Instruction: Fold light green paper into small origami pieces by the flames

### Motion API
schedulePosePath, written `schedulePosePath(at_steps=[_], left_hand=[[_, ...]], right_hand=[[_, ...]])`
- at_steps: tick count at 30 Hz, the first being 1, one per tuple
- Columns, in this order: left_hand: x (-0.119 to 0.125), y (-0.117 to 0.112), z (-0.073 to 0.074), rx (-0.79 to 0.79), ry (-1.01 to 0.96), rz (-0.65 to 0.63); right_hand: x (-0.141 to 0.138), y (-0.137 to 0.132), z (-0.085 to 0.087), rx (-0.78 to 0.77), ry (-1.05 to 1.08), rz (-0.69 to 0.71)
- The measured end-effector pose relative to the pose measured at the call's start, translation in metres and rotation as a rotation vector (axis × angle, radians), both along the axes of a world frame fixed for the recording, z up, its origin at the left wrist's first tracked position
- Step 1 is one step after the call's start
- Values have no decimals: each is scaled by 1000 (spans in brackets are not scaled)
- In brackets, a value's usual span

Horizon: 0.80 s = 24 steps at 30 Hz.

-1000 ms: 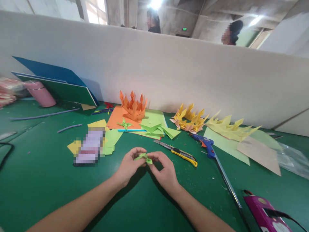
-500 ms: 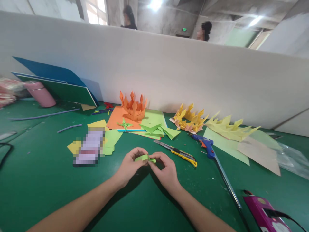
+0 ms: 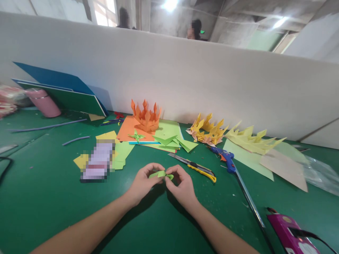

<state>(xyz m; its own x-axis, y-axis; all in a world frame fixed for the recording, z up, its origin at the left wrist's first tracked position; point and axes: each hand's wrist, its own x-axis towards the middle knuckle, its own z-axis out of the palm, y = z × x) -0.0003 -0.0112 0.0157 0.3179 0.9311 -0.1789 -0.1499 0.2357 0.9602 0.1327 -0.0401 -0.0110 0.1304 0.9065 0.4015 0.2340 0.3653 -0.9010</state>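
Observation:
A small folded light-green paper piece (image 3: 161, 174) is held just above the green table (image 3: 53, 197) between both my hands. My left hand (image 3: 143, 182) pinches its left end with thumb and fingers curled. My right hand (image 3: 182, 186) pinches its right end the same way. Both forearms reach in from the bottom edge. Just beyond my right hand lies a yellow utility knife (image 3: 197, 167).
Behind the hands lie sheets of green, orange and yellow paper (image 3: 169, 135), an orange paper crown (image 3: 146, 116), yellow folded shapes (image 3: 209, 132), a blue glue gun (image 3: 225, 157) and a long metal ruler (image 3: 250, 203). A pink cup (image 3: 45, 102) stands far left, a magenta object (image 3: 290, 234) bottom right.
My hands have turned and squeezed the green piece a little; it sits slightly more to the right. Two people behind the white partition have moved left.

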Motion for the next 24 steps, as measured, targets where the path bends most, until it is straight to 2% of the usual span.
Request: schedulePosePath(at_steps=[9, 14, 18, 24], left_hand=[[0, -3, 7, 118, 33, 20], [0, -3, 4, 163, 51, 28], [0, -2, 2, 151, 52, -3], [3, -4, 6, 130, 5, -43]], right_hand=[[-1, 0, 2, -37, 43, -16], [0, 0, 1, -40, 93, -16], [1, 2, -2, -4, 143, 10], [1, 3, -3, 45, 124, -11]])
